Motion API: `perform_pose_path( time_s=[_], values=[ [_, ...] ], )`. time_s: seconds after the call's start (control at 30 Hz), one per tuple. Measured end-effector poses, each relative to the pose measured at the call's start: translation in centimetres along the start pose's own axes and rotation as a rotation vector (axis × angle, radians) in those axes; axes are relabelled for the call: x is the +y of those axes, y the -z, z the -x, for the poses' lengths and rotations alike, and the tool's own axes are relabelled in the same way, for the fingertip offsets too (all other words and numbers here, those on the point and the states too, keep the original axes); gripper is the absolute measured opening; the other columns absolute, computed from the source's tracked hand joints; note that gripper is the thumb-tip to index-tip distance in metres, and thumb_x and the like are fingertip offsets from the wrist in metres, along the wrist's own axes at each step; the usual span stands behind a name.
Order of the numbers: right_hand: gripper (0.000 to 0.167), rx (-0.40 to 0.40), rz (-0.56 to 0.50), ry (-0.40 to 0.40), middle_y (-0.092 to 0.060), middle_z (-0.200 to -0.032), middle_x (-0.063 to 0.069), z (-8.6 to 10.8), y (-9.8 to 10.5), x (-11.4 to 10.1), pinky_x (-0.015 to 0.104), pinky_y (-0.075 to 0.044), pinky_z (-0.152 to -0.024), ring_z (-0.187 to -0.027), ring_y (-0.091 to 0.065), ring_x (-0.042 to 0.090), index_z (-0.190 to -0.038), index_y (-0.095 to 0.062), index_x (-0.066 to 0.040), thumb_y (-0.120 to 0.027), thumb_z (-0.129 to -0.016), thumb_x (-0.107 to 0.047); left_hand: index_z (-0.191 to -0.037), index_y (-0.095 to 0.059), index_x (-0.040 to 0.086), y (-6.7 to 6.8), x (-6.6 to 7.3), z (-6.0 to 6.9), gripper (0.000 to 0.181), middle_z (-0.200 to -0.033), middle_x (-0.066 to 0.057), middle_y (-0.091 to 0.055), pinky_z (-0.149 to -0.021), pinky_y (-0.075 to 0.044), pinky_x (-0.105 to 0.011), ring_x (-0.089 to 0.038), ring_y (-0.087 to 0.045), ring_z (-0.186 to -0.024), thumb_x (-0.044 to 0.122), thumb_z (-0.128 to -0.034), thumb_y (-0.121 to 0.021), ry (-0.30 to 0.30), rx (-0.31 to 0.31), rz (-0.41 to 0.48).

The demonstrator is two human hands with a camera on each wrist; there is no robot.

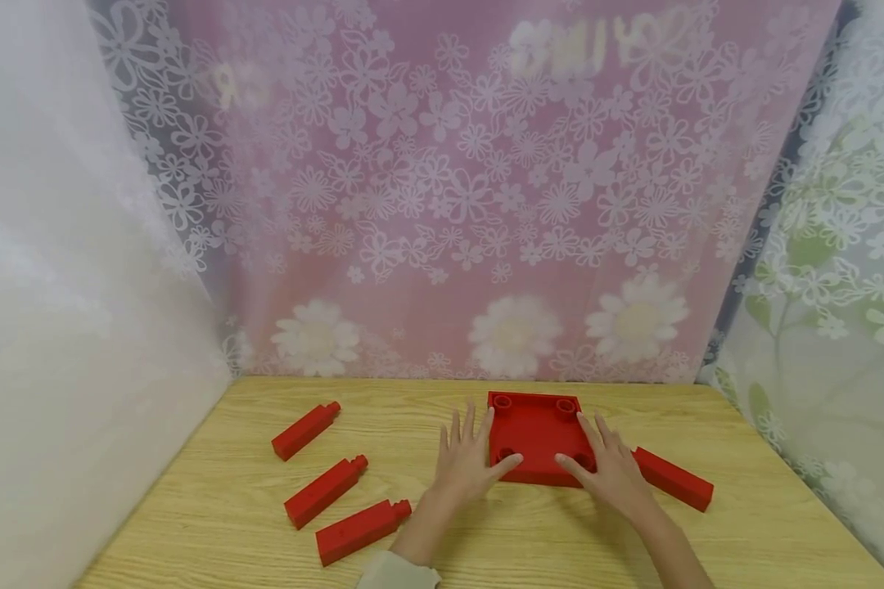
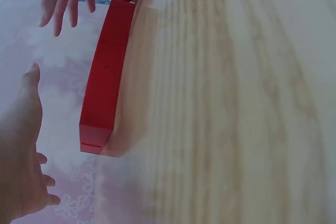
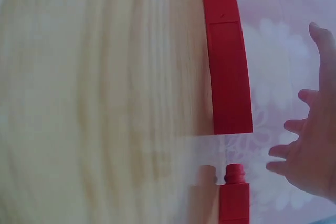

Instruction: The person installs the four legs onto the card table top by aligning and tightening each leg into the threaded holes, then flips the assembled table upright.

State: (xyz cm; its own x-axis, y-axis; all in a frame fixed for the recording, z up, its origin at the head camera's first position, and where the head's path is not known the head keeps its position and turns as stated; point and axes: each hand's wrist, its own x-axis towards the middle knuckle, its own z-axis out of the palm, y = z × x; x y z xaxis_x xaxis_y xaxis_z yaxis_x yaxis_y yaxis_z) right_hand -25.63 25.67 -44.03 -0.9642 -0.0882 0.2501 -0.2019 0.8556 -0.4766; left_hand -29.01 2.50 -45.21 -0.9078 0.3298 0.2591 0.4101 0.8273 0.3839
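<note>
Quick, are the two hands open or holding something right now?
Left hand: open, fingers spread by the red tray's left side, gripping nothing.
Right hand: open too, by its right side, gripping nothing.

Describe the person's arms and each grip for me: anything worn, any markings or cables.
The left grip and right grip are bare human hands; no glove or ring shows. A pale, greyish-beige sleeve ends on the left forearm. The right forearm is bare as far as it shows. No cables or markings are visible.
</note>
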Motion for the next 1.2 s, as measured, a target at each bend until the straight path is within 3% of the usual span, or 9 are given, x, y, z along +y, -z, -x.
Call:
perform_pose_path(
  time_s=[0.27, 0.47, 0.6, 0.73, 0.93, 1.2],
  values=[
    [0.083, -0.05, -0.369, -0.07, -0.004, -0.147, 0.026, 0.2, -0.4, 0.8, 0.07, -0.02, -0.09, -0.128, -0.011, 0.052, -0.148, -0.007, -0.008, -0.057, -0.089, -0.039, -0.148, -0.017, 0.016, -2.2, -0.2, -0.1, 0.084, -0.147, -0.017, -0.022, -0.103, -0.013, -0.056, -0.04, -0.015, -0.133, 0.068, -0.0849, -0.037, 0.033, -0.029, 0.19],
    [0.081, -0.075, -0.488, -0.099, -0.006, -0.148, 0.024, 0.2, -1.4, 1.8, 0.067, -0.02, -0.094, -0.13, -0.009, 0.048, -0.148, -0.007, -0.008, -0.058, -0.09, -0.034, -0.148, -0.018, 0.012, -3.4, -0.5, -0.3, 0.086, -0.146, -0.015, -0.026, -0.104, -0.011, -0.055, -0.038, -0.016, -0.133, 0.068, -0.0854, -0.037, 0.05, -0.037, 0.299],
    [0.083, -0.08, -0.507, -0.16, -0.009, -0.148, 0.024, 0.0, -2.0, 2.5, 0.062, -0.02, -0.097, -0.132, -0.012, 0.044, -0.147, -0.008, -0.005, -0.058, -0.09, -0.037, -0.147, -0.021, 0.012, -4.1, -0.7, -0.6, 0.084, -0.144, -0.012, -0.031, -0.105, -0.009, -0.052, -0.036, -0.015, -0.134, 0.066, -0.0859, -0.039, 0.041, -0.01, 0.318],
    [0.083, -0.074, -0.461, -0.212, -0.015, -0.145, 0.028, 0.0, -2.7, 2.9, 0.061, -0.022, -0.098, -0.129, -0.019, 0.046, -0.146, -0.013, -0.002, -0.058, -0.089, -0.04, -0.146, -0.025, 0.01, -4.9, -0.8, -0.8, 0.082, -0.142, -0.011, -0.035, -0.106, -0.008, -0.051, -0.035, -0.015, -0.134, 0.063, -0.0862, -0.043, 0.04, 0.043, 0.31],
    [0.08, 0.004, -0.394, -0.177, -0.026, -0.14, 0.031, 0.0, -3.7, 3.5, 0.058, -0.026, -0.097, -0.125, -0.028, 0.046, -0.143, -0.023, 0.003, -0.062, -0.087, -0.038, -0.145, -0.027, 0.006, -5.9, -0.7, -0.6, 0.083, -0.142, -0.011, -0.036, -0.106, -0.011, -0.049, -0.033, -0.018, -0.134, 0.063, -0.0859, -0.044, 0.036, 0.091, 0.21],
    [0.081, 0.009, -0.352, -0.195, -0.024, -0.142, 0.029, 0.1, -3.9, 3.7, 0.063, -0.023, -0.095, -0.126, -0.019, 0.047, -0.144, -0.023, -0.001, -0.061, -0.086, -0.043, -0.145, -0.025, 0.006, -6.4, -0.8, -0.6, 0.084, -0.143, -0.011, -0.035, -0.107, -0.011, -0.047, -0.031, -0.017, -0.134, 0.064, -0.0864, -0.041, 0.034, 0.088, 0.169]
  ],
)
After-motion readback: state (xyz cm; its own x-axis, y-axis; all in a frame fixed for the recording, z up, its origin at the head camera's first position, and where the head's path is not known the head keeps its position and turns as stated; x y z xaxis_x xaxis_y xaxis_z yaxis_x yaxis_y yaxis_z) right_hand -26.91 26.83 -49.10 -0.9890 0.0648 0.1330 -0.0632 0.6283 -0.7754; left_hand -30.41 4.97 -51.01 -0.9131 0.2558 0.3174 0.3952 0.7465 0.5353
